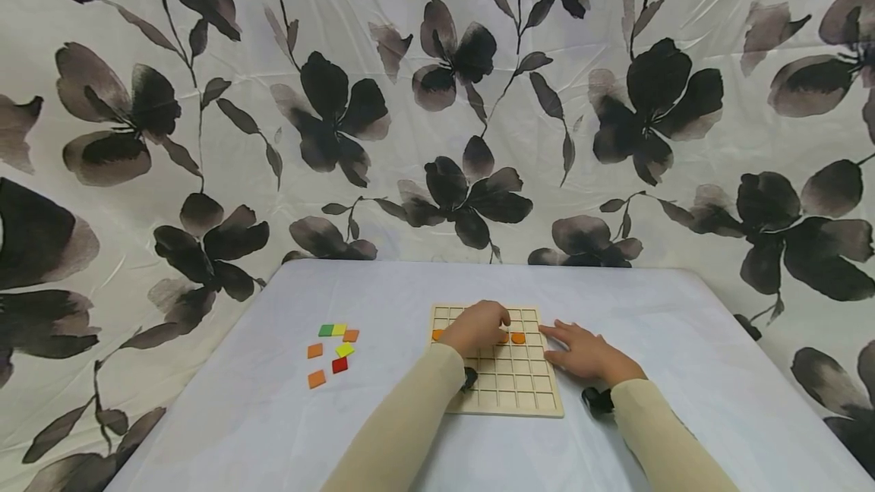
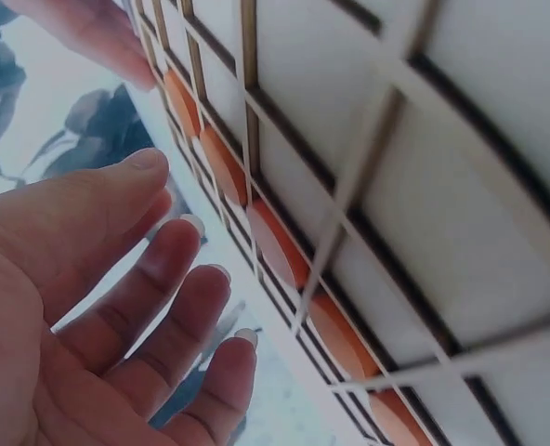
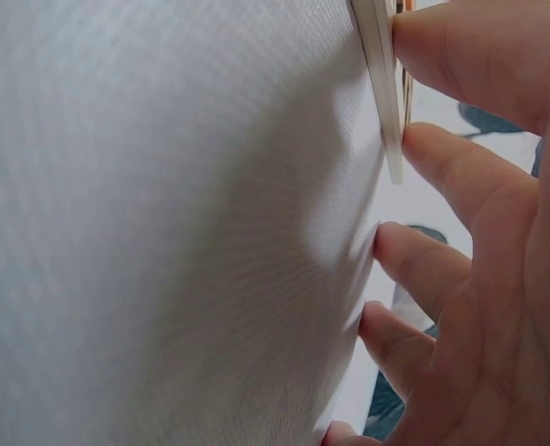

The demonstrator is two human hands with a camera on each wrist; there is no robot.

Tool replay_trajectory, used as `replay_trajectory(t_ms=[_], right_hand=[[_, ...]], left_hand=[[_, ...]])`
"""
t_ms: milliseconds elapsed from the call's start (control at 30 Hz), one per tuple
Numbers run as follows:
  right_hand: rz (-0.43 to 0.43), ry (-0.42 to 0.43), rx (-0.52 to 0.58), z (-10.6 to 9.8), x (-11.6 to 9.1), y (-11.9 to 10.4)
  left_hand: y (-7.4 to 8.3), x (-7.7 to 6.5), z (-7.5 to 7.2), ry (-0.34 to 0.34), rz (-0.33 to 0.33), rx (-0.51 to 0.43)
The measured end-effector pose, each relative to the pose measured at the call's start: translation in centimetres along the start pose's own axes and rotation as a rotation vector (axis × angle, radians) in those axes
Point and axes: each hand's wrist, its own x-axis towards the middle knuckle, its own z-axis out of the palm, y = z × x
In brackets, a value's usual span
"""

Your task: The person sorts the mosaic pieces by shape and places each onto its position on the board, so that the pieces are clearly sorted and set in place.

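A pale wooden board [image 1: 521,395] with raised grid lines lies on the table. Several orange discs [image 1: 518,338] sit in one row of its cells; close up in the left wrist view, these discs [image 2: 277,243] run in an unbroken line. My left hand [image 1: 478,327] hovers above that row and covers part of it. Its fingers [image 2: 168,265] are loosely bent, and nothing shows between thumb and fingertips. On the board's right side, my right hand [image 1: 586,355] lies with fingers spread. Thumb and forefinger touch the board's edge [image 3: 379,84], while the other fingertips rest on the white cloth.
Left of the board lie loose square tiles: a green tile [image 1: 326,330], a red tile [image 1: 339,364], yellow tiles [image 1: 345,350] and several orange tiles [image 1: 317,379]. A white cloth [image 1: 239,408] covers the table. Behind it hangs a flower-patterned curtain [image 1: 383,196].
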Motion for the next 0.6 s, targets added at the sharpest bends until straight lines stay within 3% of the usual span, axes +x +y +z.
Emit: replay_trajectory(t_ms=[367,600], right_hand=[[0.018,-0.007,0.013,-0.1,-0.1,-0.2],[0.014,0.002,0.017,-0.1,-0.3,-0.5]], left_hand=[[-1.3,-2.0,-1.4,0.037,0.002,0.044],[-2.7,-3.0,-1.8,0.052,-0.012,0.023]])
